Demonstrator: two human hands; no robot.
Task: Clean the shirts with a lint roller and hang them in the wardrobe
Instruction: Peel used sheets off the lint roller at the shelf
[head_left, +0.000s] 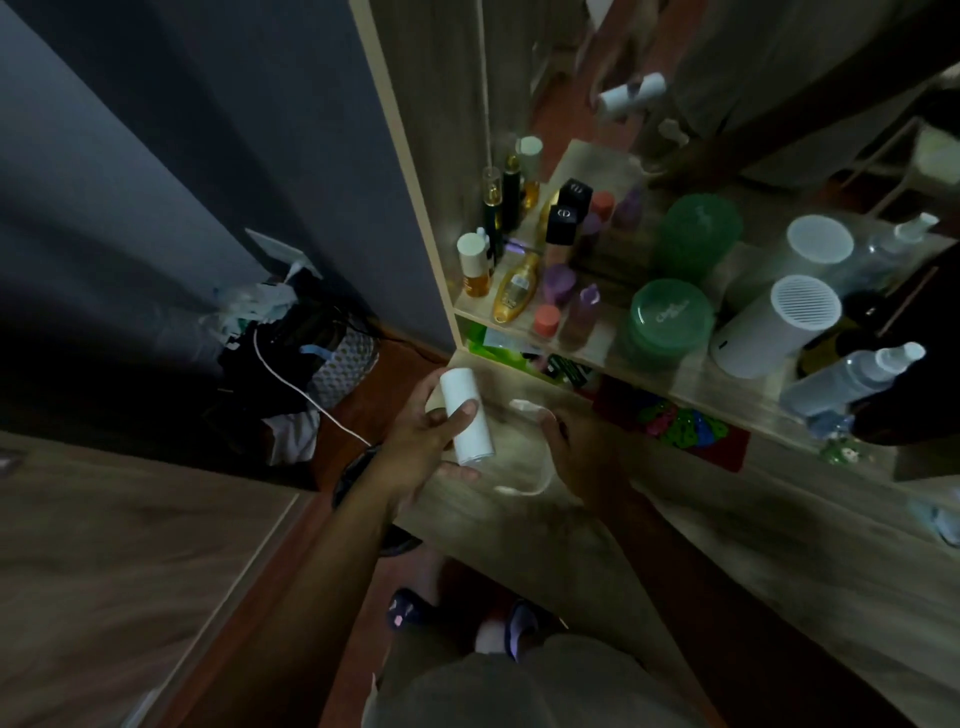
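Early stage, judged from the frame: no shirt and no hanger are seen anywhere, so neither cleaning nor hanging can be counted as done.

At 9 o'clock from the hands, a dark pile of bags (306, 353) with a white cable (296, 387) lies on the floor against the grey wall; unrelated to the task.

Left hand (431, 441) is closed around a white cylinder, taken to be the lint roller roll (467, 415): thumb across the front, fingers wrapped behind, roll held roughly upright just above the bench (701, 545) edge.

Right hand (576, 447), at 3 o'clock from the roll, is blurred. It appears to be pinched on a pale, curved, translucent piece (530, 452), possibly the roller's cover or handle; which one cannot be told. The piece is just beside the roll, whether touching it cannot be told.

At 1 to 2 o'clock, the shelf (675, 374) is crowded with bottles, green tubs (670, 317) and a white speaker-like cylinder (779, 327), with a mirror behind; the roll is reflected there.

Remaining, as judged: roller made ready, shirts found, rolled, put on hangers, hung in the wardrobe. Essentially everything.
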